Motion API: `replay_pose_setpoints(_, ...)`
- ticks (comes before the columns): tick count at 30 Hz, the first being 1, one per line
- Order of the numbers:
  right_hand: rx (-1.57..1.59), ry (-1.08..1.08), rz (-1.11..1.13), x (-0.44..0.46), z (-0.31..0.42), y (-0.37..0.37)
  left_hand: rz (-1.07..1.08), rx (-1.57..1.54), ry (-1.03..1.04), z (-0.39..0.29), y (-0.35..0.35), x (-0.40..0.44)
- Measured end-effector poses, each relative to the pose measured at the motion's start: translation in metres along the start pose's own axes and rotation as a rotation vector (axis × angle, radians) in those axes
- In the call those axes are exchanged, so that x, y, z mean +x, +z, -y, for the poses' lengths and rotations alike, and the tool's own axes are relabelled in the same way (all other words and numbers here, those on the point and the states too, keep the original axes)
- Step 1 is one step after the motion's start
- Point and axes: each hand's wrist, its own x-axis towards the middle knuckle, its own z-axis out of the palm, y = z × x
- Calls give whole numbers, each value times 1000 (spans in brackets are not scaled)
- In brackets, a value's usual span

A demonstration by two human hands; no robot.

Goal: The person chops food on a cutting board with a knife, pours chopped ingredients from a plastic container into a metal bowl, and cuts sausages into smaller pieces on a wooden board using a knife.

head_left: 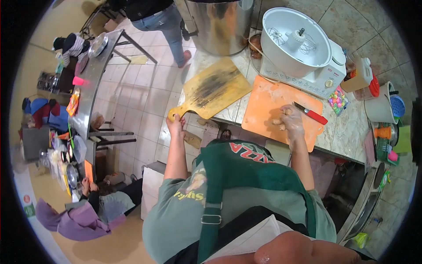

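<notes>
My left hand (176,124) is closed round the handle of a wooden cutting board (215,88). That board has a large dark scorched-looking patch and lies partly on the counter, its handle jutting past the front edge. My right hand (293,123) is over an orange cutting board (263,103), its fingers curled and wet or smeared. What they hold, if anything, is hard to tell from the pale fingers. Just beside the right hand, a knife (311,113) with a red handle lies on the orange board, its blade pointing up and left.
Behind the orange board stands a white mixer (296,48) with whisks in its bowl. A tall metal pot (220,28) is at the back left, with a bag of colourful sweets (337,101) and bottles at right. One person stands beyond; another works at a side table (94,75).
</notes>
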Motion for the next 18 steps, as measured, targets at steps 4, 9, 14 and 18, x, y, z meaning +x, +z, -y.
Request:
replay_pose_setpoints(4, -997, -277, -17, 43, -8, 18, 60, 82, -9, -20, 3, 18)
replay_pose_setpoints(9, -1420, -284, -122, 64, -2, 53, 125, 162, -39, -30, 4, 19)
replay_pose_setpoints(14, -1531, -257, -199, 73, -9, 68, 138, 208, -56, -29, 6, 12)
replay_pose_setpoints(18, -1657, -405, -124, 60, -3, 65, 129, 441, 35, -32, 7, 7)
